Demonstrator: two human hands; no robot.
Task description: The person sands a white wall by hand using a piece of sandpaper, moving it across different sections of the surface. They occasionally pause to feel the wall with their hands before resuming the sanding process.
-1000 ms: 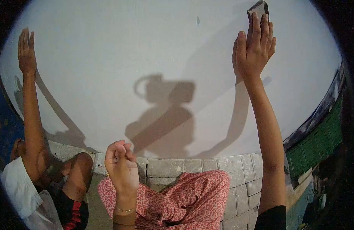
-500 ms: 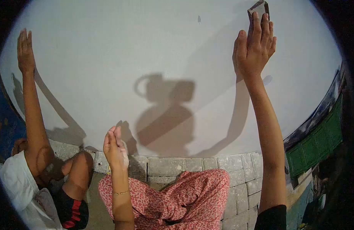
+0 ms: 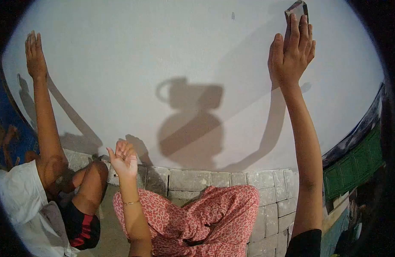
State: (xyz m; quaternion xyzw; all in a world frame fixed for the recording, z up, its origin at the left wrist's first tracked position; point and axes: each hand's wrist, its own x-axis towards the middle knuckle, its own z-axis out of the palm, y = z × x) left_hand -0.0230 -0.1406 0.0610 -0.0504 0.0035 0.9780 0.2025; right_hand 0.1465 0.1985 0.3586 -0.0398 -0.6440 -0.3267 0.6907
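The grey, angular, dark-edged block (image 3: 296,10) sits high on the smooth white wall (image 3: 116,90) under the right hand (image 3: 293,62), its fingers straight and slightly parted; whether the thumb grips a hidden edge, I cannot tell. Eased pressure could let the block slip, since those fingers lie flat. The left hand (image 3: 125,159) is empty, fingers loosely curled. Dark shadows (image 3: 191,135) dim the wall, grey paving bricks (image 3: 186,180) edge its foot, and a co-worker's raised hand (image 3: 36,60) occupies the far left.
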